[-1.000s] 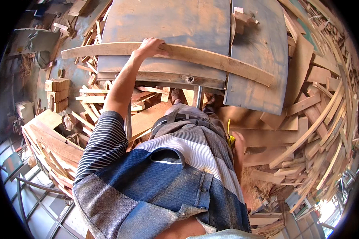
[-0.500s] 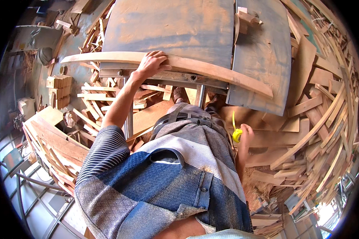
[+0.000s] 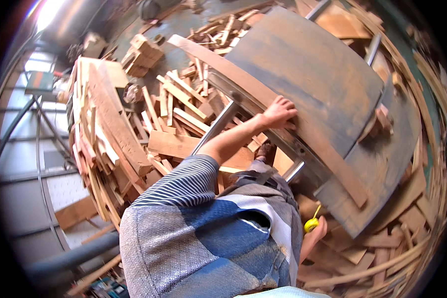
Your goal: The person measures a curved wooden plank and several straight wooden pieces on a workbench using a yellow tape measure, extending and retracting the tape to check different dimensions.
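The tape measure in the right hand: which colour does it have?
The tape measure is bright yellow, seen best in the head view.

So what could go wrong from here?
The curved plank overhangs the table at its left end, with only the left hand on it; it might swing or tip.
Tape sticks out of the yellow tape measure in the right hand; it could snag.
Loose wood lies near the feet, a possible trip hazard.
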Tool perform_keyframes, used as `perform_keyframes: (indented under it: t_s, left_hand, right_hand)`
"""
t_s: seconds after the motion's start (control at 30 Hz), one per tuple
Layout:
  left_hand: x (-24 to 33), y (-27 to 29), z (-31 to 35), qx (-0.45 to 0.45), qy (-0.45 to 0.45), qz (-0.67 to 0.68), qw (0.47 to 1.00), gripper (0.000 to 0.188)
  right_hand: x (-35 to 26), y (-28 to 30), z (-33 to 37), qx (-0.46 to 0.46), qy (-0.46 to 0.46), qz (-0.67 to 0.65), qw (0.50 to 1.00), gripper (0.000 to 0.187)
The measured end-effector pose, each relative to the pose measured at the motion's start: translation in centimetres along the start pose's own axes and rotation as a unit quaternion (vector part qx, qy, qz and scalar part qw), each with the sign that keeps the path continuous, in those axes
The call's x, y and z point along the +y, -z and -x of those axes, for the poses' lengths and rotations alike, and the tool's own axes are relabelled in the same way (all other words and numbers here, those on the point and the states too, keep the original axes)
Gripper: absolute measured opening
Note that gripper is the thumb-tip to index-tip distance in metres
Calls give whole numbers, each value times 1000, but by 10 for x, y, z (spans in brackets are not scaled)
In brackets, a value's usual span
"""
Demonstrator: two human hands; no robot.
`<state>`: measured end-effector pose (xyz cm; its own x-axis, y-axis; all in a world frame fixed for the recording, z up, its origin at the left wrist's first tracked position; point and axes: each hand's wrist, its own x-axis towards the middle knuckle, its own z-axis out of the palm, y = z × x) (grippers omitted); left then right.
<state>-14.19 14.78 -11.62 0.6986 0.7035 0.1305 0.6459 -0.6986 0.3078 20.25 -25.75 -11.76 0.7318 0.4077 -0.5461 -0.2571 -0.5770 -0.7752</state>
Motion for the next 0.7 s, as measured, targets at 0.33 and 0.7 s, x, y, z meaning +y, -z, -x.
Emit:
perform_keyframes:
  t_s: [0.33, 0.7]
  left_hand:
    - [-1, -24, -2, 37, 22, 13, 999, 56]
    - [-3, -15, 0, 17, 33, -4, 999, 54]
  right_hand:
    - [-19, -22, 15, -37, -34, 47, 998, 43]
    - [-3, -28, -2, -56, -59, 16, 997, 37]
